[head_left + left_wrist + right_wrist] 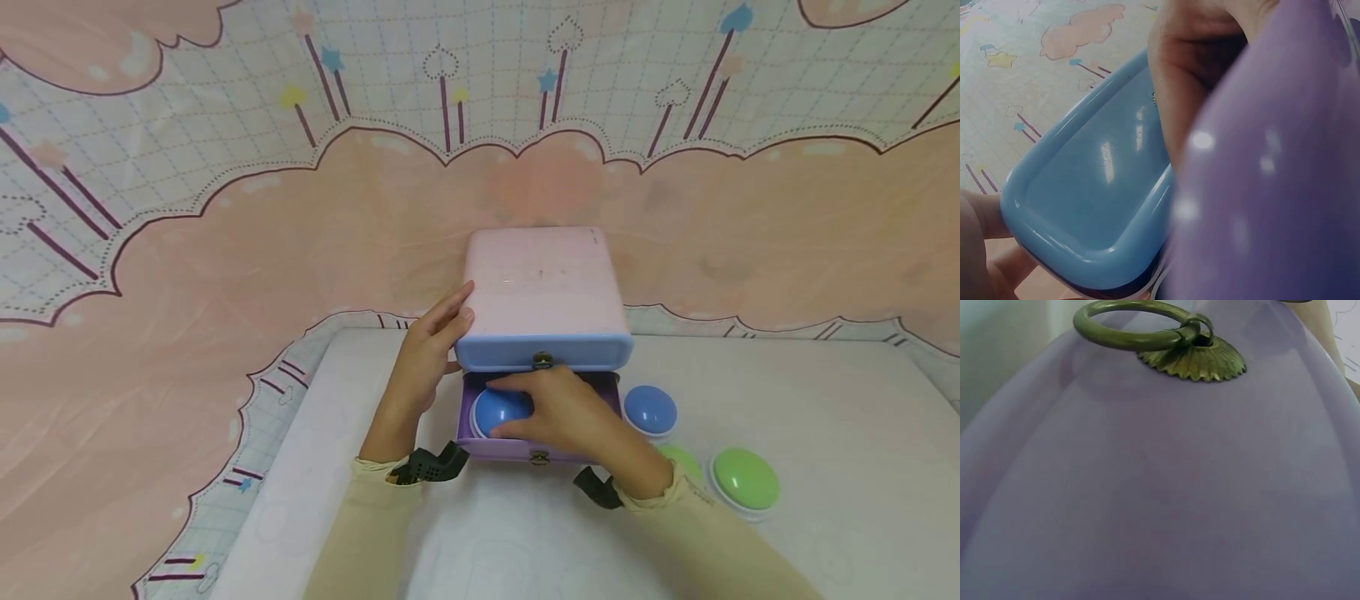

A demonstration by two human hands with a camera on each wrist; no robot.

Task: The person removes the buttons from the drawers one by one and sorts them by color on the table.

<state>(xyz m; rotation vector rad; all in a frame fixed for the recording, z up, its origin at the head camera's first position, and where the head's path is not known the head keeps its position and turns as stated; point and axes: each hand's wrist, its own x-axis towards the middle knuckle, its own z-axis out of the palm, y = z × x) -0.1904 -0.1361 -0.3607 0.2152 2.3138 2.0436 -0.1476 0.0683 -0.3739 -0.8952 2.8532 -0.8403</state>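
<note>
A small two-drawer cabinet (547, 279) has a pink top and a blue upper drawer front (1097, 187), which is closed. Its purple lower drawer (495, 451) is pulled out towards me. Inside at the left lies a blue domed button (501, 410) on a white base. My right hand (570, 408) reaches into the drawer and holds this button between thumb and fingers. Against the cabinet's left side rests my left hand (423, 354), fingers extended. In the right wrist view the purple drawer front (1160, 475) fills most of the picture, with a brass ring pull (1197, 365) on it.
Right of the drawer, another blue domed button (651, 408) sits on the white table (840, 417). Two green ones are nearby: one green button (746, 477) in full view, the other green button (681, 461) partly behind my right forearm. A patterned cloth (225, 358) hangs behind.
</note>
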